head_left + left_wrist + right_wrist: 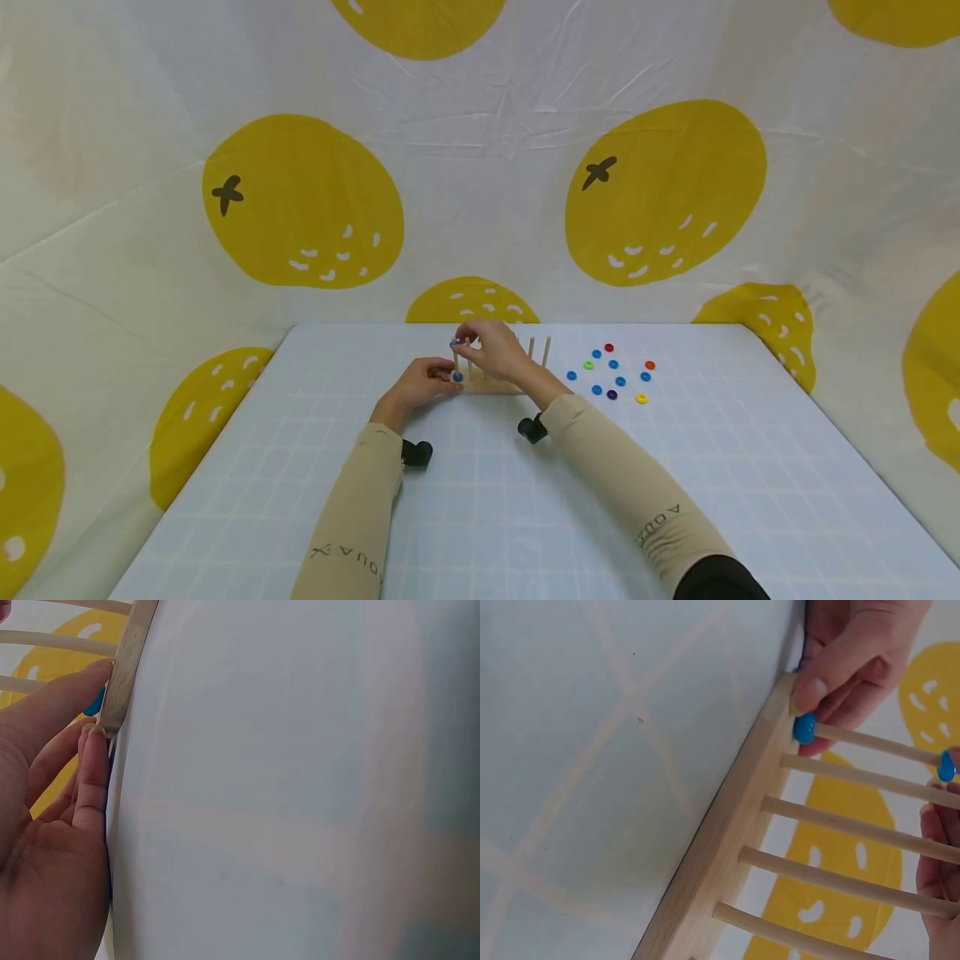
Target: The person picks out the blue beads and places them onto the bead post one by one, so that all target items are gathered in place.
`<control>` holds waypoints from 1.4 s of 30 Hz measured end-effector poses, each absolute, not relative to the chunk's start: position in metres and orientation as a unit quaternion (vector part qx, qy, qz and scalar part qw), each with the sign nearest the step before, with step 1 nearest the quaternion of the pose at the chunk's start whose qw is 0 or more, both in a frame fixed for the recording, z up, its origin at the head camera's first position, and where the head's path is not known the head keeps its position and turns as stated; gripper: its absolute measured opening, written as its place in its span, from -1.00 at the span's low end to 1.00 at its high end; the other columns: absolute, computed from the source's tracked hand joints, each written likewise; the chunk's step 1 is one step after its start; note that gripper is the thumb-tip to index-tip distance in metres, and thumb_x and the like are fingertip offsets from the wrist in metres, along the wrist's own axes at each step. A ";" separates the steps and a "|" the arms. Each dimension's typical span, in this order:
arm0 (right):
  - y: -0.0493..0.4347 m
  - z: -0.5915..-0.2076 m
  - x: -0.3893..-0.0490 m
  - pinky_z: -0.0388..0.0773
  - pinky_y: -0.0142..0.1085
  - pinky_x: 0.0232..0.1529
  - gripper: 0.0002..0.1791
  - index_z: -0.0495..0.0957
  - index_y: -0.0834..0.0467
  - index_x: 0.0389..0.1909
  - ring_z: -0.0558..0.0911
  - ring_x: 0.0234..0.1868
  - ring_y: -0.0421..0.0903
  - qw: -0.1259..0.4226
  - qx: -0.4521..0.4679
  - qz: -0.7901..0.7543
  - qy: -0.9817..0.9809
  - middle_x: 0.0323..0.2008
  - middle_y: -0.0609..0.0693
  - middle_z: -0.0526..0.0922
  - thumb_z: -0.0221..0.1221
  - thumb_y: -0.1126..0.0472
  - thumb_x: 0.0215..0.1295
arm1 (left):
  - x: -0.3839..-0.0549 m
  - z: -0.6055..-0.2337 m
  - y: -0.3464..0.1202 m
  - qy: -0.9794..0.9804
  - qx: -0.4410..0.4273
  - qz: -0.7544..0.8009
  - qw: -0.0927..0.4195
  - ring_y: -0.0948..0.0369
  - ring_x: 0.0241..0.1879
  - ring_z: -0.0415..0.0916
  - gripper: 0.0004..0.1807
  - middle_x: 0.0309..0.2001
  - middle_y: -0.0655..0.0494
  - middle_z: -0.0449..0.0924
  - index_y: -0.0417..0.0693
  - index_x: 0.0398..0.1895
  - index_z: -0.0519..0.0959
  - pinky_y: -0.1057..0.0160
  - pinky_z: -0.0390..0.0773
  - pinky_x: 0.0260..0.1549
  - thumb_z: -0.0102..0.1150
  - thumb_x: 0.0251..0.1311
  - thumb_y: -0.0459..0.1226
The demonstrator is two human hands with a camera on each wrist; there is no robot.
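Blue ring [946,765], pinched by the right hand [489,347] atop a peg [885,745], seemed mid-threading, likely calling for lowering toward the left hand [417,385], which gripped the base [729,817].

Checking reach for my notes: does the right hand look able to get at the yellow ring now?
Probably yes: the yellow ring lies uncovered on the table, right of the pegs. The right hand pinches a blue ring, which may need releasing first.
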State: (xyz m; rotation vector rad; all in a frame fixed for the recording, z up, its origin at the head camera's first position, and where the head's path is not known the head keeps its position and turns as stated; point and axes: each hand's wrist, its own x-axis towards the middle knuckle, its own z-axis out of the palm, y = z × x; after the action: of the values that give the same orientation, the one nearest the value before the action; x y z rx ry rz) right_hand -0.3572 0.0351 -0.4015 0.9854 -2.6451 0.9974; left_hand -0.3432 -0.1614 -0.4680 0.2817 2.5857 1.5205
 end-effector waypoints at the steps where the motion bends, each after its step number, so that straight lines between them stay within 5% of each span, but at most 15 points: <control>1: 0.035 -0.402 -0.357 0.57 -0.13 -0.03 -0.82 0.66 0.18 -0.09 0.66 -0.03 0.13 0.076 0.329 0.332 -0.881 -0.16 0.01 0.70 0.28 0.15 0.44 | -0.343 -0.468 -0.162 0.857 0.093 0.502 0.065 0.17 -0.22 0.52 -0.50 -0.23 -0.03 0.67 -0.28 0.16 0.61 0.29 0.47 -0.12 0.48 0.17 -0.29; 12: 0.037 -0.402 -0.357 0.59 -0.11 0.04 -0.81 0.65 0.21 -0.03 0.63 -0.05 -0.02 0.083 0.335 0.341 -0.874 -0.10 0.04 0.70 0.26 0.22 0.44 | -0.343 -0.469 -0.162 0.855 0.086 0.506 0.071 0.18 -0.28 0.48 -0.52 -0.29 0.02 0.63 -0.27 0.14 0.62 0.27 0.47 -0.13 0.48 0.16 -0.30; 42: 0.081 -0.367 -0.333 0.52 -0.06 0.13 -0.76 0.59 0.21 0.08 0.57 0.06 0.08 0.079 0.357 0.338 -0.867 0.02 0.13 0.65 0.20 0.23 0.48 | -0.340 -0.466 -0.159 0.854 0.064 0.512 0.072 0.16 -0.25 0.44 -0.50 -0.25 0.02 0.60 -0.24 0.17 0.62 0.28 0.44 -0.17 0.49 0.16 -0.30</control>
State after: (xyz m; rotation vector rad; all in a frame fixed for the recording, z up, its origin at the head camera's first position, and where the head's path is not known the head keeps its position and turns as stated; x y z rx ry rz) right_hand -0.3326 0.0810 -0.3670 1.0679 -2.5958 1.0100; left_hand -0.3404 -0.1593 -0.4660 0.1933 2.5659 1.5373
